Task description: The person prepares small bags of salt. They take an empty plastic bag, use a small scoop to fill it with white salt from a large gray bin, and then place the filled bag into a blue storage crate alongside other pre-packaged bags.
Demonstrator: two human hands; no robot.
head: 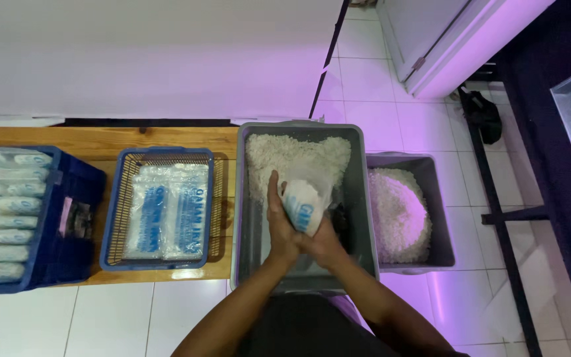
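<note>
The long wooden desk [166, 139] runs across the left half of the frame, most of its top hidden under containers. At the far left a dark blue plastic crate [77, 198] is cut off by the frame edge; it holds stacked sealed packets whose contents are hard to make out. Right of it sits a light blue wire-sided basket [115, 218] with flat clear bags lying inside. At the centre stands the large grey plastic bin [249, 218], holding a heap of white rice-like grains [292, 155] in its upper part; its near end is hidden by the forearms. A smaller grey tub [441, 205] of the same white grains stands just right of it on the tiled floor [371, 86].

Over the middle of the large bin, the small clear plastic bag with blue print [302, 205], partly filled with grains, sits between both hands. The left hand [279, 228] has its fingers extended upright along the bag's left side, touching it. The right hand [325, 241] cups the bag from below and right; its fingers are mostly hidden behind the bag, wrapped around it.
</note>
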